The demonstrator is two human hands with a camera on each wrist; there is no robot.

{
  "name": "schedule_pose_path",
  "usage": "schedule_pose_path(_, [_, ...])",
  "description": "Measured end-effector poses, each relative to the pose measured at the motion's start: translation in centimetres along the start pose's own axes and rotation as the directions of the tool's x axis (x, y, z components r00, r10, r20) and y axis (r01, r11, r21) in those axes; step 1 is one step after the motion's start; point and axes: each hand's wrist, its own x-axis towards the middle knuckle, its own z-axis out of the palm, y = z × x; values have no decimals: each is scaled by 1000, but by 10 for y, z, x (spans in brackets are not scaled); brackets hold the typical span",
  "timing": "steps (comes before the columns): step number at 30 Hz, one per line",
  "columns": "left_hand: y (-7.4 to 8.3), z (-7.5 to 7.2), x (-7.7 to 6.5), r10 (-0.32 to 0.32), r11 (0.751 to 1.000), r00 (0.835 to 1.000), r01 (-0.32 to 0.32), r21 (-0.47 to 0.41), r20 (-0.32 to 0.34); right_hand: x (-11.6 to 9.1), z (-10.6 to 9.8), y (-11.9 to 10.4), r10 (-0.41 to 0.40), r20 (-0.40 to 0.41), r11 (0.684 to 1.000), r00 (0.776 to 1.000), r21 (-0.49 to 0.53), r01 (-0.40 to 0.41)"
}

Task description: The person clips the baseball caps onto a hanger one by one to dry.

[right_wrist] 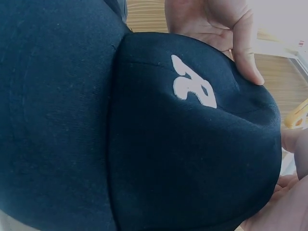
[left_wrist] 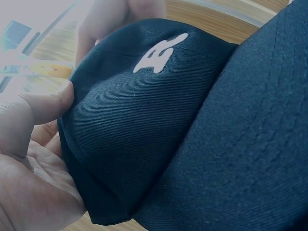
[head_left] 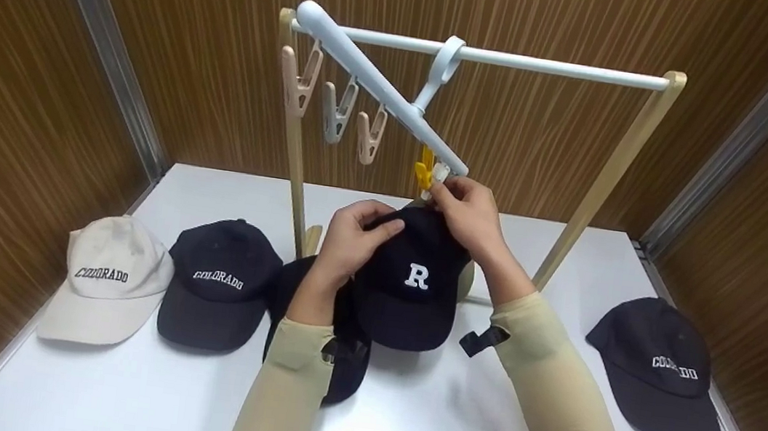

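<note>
sleeves [head_left: 285,394] foremost; left hand [head_left: 355,241] pinches white-r cap [head_left: 412,285] (right hand [head_left: 472,215] by crown [head_left: 425,235])

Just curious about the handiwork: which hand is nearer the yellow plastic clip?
Right. The right hand is just beside the yellow clip, pinching a white plastic clip; the left hand is lower left, gripping the dark fabric cap.

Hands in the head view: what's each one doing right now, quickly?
Left hand: closed, holding the R cap.
Right hand: closed, pinching the white clip.

free room beneath rod [head_left: 498,58] at right, hanger [head_left: 383,89] and clothespins [head_left: 334,124] obstructing left
</note>
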Motion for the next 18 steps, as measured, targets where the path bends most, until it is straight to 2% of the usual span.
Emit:
schedule_pose_path(8, [-1,-1,0,13,999,1000,-12,-33,6,4,4,-1,-8,-36,1000,999,21,9])
schedule_pose_path(18, [-2,0,1,7,999,1000,-7,-32,-4,7,6,-6,34,-65,997,997,76,-29])
